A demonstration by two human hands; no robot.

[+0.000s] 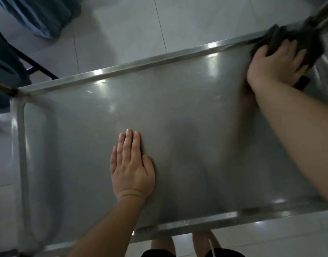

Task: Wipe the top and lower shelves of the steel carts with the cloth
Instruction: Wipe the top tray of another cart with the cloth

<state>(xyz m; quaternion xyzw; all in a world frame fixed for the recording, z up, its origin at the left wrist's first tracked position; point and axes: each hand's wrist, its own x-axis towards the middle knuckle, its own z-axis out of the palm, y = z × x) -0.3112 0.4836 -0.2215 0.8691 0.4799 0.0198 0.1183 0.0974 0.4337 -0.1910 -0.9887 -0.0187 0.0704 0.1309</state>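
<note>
The dark cloth sits bunched at the far right corner of the steel cart's top shelf, pressed against the far rim and smeared with motion blur, so its edges and folds are hard to read. The right hand grips it, fingers curled into the fabric, a dark flap sticking out below the palm. The shelf itself runs long from left to right across the view, tilted so its right end climbs toward the top corner (that end is cut off by the frame edge). The left hand lies flat on the bare steel near the middle, fingers straight and together, pointing away from the person, holding nothing. At the left end a rounded tubular handle loops around the shelf, pale and blurred. Beyond the far rim lies a light tiled floor, and in the upper left corner hangs some blue-green fabric, too cropped to identify. Below the near rim, bare knees and dark shorts peek in.
</note>
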